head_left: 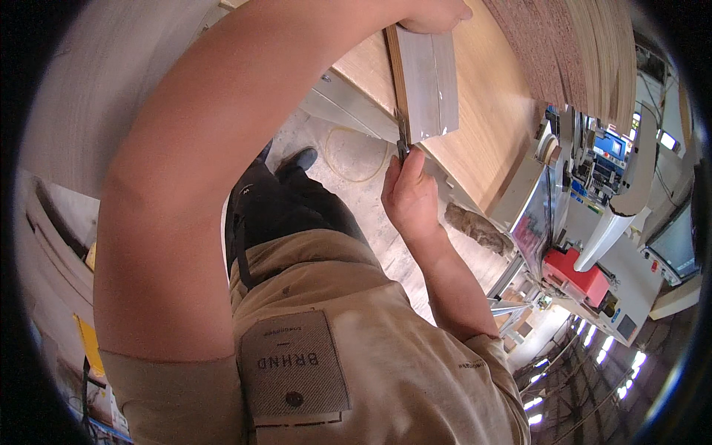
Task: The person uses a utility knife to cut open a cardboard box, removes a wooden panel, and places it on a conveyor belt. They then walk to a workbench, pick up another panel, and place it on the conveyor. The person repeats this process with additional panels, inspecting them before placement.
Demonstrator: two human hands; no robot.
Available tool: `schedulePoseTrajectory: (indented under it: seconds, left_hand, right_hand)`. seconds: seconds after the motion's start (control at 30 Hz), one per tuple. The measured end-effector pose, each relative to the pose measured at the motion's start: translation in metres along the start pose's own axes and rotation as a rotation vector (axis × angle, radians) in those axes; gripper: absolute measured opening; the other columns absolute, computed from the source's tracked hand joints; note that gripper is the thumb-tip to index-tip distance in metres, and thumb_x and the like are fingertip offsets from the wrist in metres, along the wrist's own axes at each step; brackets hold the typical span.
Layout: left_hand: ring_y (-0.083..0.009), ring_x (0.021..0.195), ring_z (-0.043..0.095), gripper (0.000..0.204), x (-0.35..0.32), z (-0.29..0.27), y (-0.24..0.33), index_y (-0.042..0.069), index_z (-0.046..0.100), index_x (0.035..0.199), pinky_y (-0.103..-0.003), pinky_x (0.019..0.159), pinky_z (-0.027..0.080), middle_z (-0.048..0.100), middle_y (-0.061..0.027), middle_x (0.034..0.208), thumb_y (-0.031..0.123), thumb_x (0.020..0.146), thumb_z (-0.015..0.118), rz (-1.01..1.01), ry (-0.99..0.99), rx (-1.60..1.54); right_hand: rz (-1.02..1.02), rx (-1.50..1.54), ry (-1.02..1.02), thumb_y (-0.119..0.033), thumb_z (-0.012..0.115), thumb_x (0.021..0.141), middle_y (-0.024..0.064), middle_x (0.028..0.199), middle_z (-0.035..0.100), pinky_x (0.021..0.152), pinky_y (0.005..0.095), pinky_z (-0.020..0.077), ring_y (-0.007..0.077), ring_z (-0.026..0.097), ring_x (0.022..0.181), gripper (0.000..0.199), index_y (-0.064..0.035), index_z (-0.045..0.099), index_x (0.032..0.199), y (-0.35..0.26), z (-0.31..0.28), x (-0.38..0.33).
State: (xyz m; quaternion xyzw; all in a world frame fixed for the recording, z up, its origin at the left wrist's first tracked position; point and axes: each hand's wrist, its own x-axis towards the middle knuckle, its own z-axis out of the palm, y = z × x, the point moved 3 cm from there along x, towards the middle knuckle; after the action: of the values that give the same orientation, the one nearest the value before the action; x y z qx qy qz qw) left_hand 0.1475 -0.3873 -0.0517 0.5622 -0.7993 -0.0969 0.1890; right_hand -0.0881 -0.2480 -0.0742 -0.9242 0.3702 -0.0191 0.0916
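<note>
My left hand (437, 13) reaches up to the top of the picture and grips the far end of a grey flat panel (434, 78) with a light wood edge. The panel lies against a large wooden board (489, 126). My right hand (409, 199) is just below the panel's near corner. It holds a small dark tool (403, 142) whose tip touches that corner. My left forearm arcs across the left half of the picture and hides much of what is behind it.
A stack of boards (593, 52) leans at the top right. A white machine with a red part (575, 273) and a screen (610, 144) stands to the right. Below are a pale floor with a cable loop (354, 159), my dark shoes (297, 158) and a brown lump (478, 226).
</note>
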Motion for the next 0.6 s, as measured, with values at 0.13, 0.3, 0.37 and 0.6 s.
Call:
schedulePoseTrajectory:
  seconds: [0.13,0.3,0.37,0.6]
  left_hand:
    - [-0.0362,0.13,0.05,0.037,0.004,0.005,-0.004,0.004,0.067,0.118,-0.046,0.113,0.034,0.058,-0.0244,0.132,0.019,0.093,0.043,-0.023,0.014,0.007]
    - [-0.0363,0.131,0.049,0.039,0.002,0.0,-0.001,0.004,0.065,0.122,-0.046,0.114,0.033,0.056,-0.025,0.134,0.019,0.095,0.041,-0.019,-0.035,0.021]
    - [-0.0372,0.132,0.048,0.04,0.003,-0.008,0.005,0.005,0.064,0.124,-0.045,0.114,0.033,0.055,-0.0251,0.135,0.019,0.096,0.04,-0.041,-0.123,0.033]
    - [-0.035,0.111,0.054,0.025,0.003,0.006,-0.007,0.004,0.061,0.095,-0.045,0.096,0.044,0.061,-0.0161,0.107,0.025,0.097,0.048,0.041,0.188,0.052]
  right_hand:
    - [-0.057,-0.02,0.004,-0.006,0.063,0.089,0.0201,0.071,0.061,0.049,0.048,0.0486,0.0407,0.061,0.056,0.023,-0.0006,0.048,0.106,0.004,0.007,-0.004]
    - [-0.176,0.225,-0.079,-0.005,0.071,0.076,0.0112,0.081,0.06,0.061,0.0408,0.0524,0.0314,0.062,0.067,0.038,-0.0069,0.059,0.111,-0.011,-0.006,-0.043]
    - [-0.111,0.247,-0.037,0.0,0.071,0.073,0.0134,0.083,0.061,0.062,0.0402,0.0519,0.0332,0.062,0.069,0.041,-0.0058,0.059,0.112,-0.009,-0.018,-0.049]
    - [0.241,-0.087,0.32,-0.015,0.068,0.086,0.0178,0.096,0.066,0.069,0.0482,0.0535,0.0398,0.065,0.079,0.032,-0.0052,0.059,0.115,0.097,-0.077,0.024]
